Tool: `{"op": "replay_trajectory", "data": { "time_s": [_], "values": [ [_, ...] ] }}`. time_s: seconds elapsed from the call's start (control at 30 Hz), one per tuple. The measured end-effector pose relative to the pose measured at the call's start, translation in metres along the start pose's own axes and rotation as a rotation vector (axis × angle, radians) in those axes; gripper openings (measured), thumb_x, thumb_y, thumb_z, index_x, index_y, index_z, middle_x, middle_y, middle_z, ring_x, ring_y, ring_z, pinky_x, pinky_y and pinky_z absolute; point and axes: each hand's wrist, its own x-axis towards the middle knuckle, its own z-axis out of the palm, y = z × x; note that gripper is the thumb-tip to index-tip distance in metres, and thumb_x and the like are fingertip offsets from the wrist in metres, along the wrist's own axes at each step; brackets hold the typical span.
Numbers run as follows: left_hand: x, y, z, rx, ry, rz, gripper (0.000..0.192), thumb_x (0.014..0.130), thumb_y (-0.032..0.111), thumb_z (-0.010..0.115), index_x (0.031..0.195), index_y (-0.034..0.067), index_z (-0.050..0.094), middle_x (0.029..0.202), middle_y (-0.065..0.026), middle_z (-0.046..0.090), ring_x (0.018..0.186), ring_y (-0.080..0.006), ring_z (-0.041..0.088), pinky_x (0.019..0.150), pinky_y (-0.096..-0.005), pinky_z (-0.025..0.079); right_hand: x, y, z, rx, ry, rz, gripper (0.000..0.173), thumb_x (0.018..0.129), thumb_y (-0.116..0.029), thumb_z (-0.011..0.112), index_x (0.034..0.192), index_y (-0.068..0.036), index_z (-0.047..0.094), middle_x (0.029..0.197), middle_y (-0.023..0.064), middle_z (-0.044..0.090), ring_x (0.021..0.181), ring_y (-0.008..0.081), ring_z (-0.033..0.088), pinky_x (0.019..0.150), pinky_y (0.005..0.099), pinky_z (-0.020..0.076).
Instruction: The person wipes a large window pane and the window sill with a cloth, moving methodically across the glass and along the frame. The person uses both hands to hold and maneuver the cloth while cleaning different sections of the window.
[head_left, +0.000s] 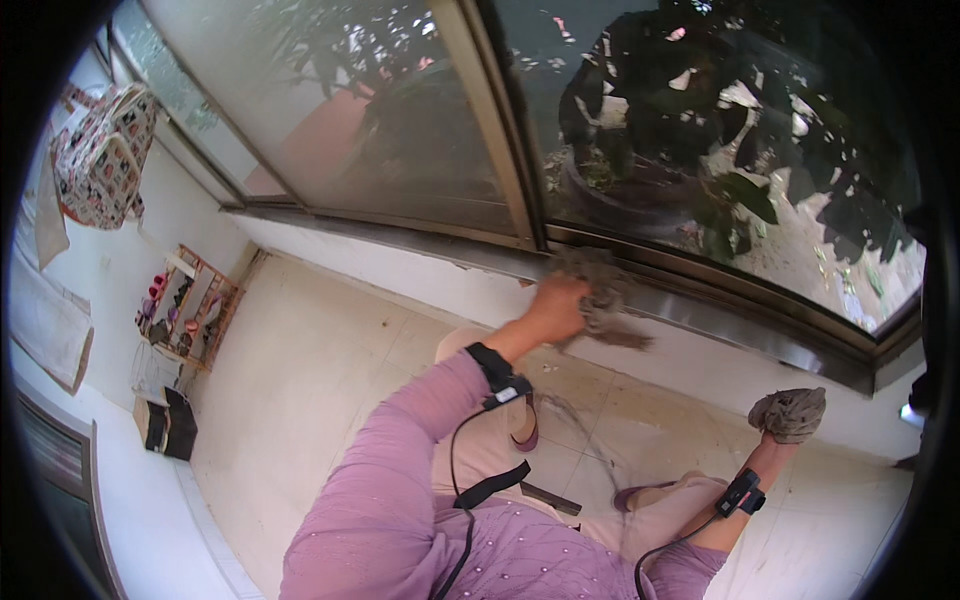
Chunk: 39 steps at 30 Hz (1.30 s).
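Observation:
My left hand (555, 309) grips a grey-brown rag (600, 281), which lies against the metal window sill (720, 326) below the sliding window frame (517, 180). The rag's loose end hangs blurred over the sill's front edge. Lower at the right, my right hand (780, 446) is raised near the white wall, clutching a second, bunched grey rag (789, 415). That rag hides most of its fingers.
Potted plants (630, 180) stand behind the glass. Around my feet lies a tiled floor (300, 345). A shoe rack (191, 307) and a dark box (176, 424) are at the left, below a hanging patterned bag (105, 161). Black cables run along both my arms.

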Motion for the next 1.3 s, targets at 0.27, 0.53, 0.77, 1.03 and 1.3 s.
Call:
{"op": "replay_trajectory", "data": {
  "time_s": [0.27,0.53,0.77,1.03,1.3],
  "values": [
    [-0.059,-0.125,-0.114,0.281,0.046,-0.238,0.024,0.061,0.009,0.070,0.084,0.002,0.066,0.086,-0.0191,0.064,0.090,-0.0403,0.059,0.077,-0.0485,0.049,-0.008,-0.030,-0.004,0.518,-0.073,0.227,0.029,0.097,-0.038,0.051,0.100,-0.009,0.057,0.088,0.0068,0.061,0.079,0.0240,0.057,0.067,0.0381,0.0478],
    [-0.105,-0.212,-0.216,-0.066,0.530,-0.726,0.053,0.066,0.012,0.070,0.119,0.004,0.067,0.107,-0.0203,0.070,0.102,-0.0356,0.066,0.090,-0.0416,0.052,-0.001,-0.011,-0.011,0.785,-0.208,0.359,0.032,0.099,-0.040,0.051,0.093,-0.010,0.057,0.077,0.0063,0.060,0.066,0.0223,0.056,0.055,0.0366,0.0469],
    [-0.082,-0.285,-0.216,0.303,0.246,-0.912,0.046,0.070,0.014,0.069,0.116,0.011,0.070,0.106,-0.0201,0.070,0.101,-0.0361,0.065,0.087,-0.0418,0.052,-0.009,-0.080,-0.013,0.905,-0.200,0.482,0.030,0.099,-0.037,0.054,0.092,-0.008,0.059,0.077,0.0073,0.064,0.066,0.0214,0.059,0.058,0.0355,0.0505],
    [-0.056,-0.173,-0.138,0.369,-0.021,-0.481,0.046,0.067,0.015,0.069,0.113,0.019,0.072,0.110,-0.0077,0.070,0.107,-0.0336,0.059,0.089,-0.0431,0.051,-0.011,-0.014,0.001,0.893,-0.014,0.559,0.034,0.101,-0.039,0.050,0.105,-0.007,0.062,0.083,0.0090,0.065,0.071,0.0217,0.060,0.063,0.0365,0.0522],
    [-0.027,-0.057,-0.115,-0.577,-0.195,-0.125,0.045,0.066,0.004,0.064,0.109,0.014,0.073,0.112,-0.0072,0.068,0.102,-0.0258,0.061,0.089,-0.0353,0.050,-0.018,-0.097,-0.005,0.772,-0.344,0.358,0.028,0.099,-0.035,0.054,0.092,-0.009,0.063,0.087,0.0065,0.064,0.072,0.0234,0.059,0.060,0.0339,0.0485]
  ]
}}
